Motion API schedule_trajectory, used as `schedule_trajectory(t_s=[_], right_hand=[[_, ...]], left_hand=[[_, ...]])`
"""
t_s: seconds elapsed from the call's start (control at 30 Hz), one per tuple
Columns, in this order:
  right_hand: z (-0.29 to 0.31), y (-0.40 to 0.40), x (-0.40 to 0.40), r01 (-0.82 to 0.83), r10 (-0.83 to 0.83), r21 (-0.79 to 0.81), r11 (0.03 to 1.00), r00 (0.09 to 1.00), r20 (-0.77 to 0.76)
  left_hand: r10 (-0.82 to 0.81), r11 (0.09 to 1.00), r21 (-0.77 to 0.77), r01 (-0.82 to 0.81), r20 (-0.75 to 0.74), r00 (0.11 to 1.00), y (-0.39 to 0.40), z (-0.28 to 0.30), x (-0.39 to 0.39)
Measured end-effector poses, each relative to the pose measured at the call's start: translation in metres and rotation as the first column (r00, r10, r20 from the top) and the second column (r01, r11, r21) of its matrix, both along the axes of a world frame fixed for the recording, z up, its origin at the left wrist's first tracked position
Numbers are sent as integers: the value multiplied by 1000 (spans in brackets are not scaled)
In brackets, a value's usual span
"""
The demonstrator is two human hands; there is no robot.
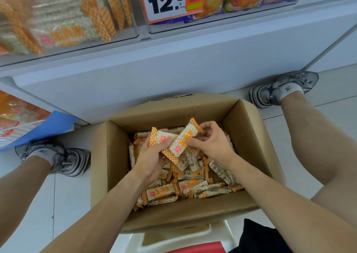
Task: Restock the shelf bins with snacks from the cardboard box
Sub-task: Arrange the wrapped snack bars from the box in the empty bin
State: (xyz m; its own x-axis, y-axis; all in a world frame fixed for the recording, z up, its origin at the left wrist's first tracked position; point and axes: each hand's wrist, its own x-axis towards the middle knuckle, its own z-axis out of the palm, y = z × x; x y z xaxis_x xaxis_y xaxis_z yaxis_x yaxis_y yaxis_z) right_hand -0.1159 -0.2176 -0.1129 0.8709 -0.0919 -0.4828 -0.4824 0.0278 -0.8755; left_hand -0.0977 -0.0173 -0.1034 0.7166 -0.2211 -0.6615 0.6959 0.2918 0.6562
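Person stands over open cardboard box (251, 129) on the floor, below the shelf bins (77, 20). Box is part full of loose orange-and-white wrapped snacks (185, 185). Left hand (152, 160) has its grip curled round a snack bar (159, 138), held above the pile. Right hand (214, 142) pinches a second snack bar (183, 139) that crosses over the first, touching it. Upper left bin holds the same kind of snacks, blurred. Price tag (166, 1) reading 12.8 hangs on the next bin. Grey sneakers (71, 162) either side of box.
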Motion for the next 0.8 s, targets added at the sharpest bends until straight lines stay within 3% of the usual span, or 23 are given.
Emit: schedule_trajectory(t_s=[0.27, 0.47, 0.6, 0.7, 0.73, 0.8], right_hand=[[-3, -1, -1, 63, -67, -37, 997, 991, -118], [9, 3, -2, -210, 177, -336, 918, 976, -127], [17, -3, 0, -303, 275, -297, 906, 952, -133], [23, -11, 6, -293, 269, -371, 881, 956, -117], [27, -13, 9, -298, 275, -277, 913, 954, -119], [37, -16, 14, -287, 305, 128, 949, 940, -151]], left_hand=[[12, 998, -61, -14, -28, 1000, 0, 9, 0], [-45, 999, 2, 45, 37, 998, 0, 10, 0], [-43, 999, 18, 43, 6, 999, 4, 11, 5], [-73, 996, -49, 72, -18, 997, 9, 18, 10], [-102, 992, -80, 101, -20, 995, 10, 21, 11], [-163, 977, -141, 160, -8, 987, 11, 31, 13]])
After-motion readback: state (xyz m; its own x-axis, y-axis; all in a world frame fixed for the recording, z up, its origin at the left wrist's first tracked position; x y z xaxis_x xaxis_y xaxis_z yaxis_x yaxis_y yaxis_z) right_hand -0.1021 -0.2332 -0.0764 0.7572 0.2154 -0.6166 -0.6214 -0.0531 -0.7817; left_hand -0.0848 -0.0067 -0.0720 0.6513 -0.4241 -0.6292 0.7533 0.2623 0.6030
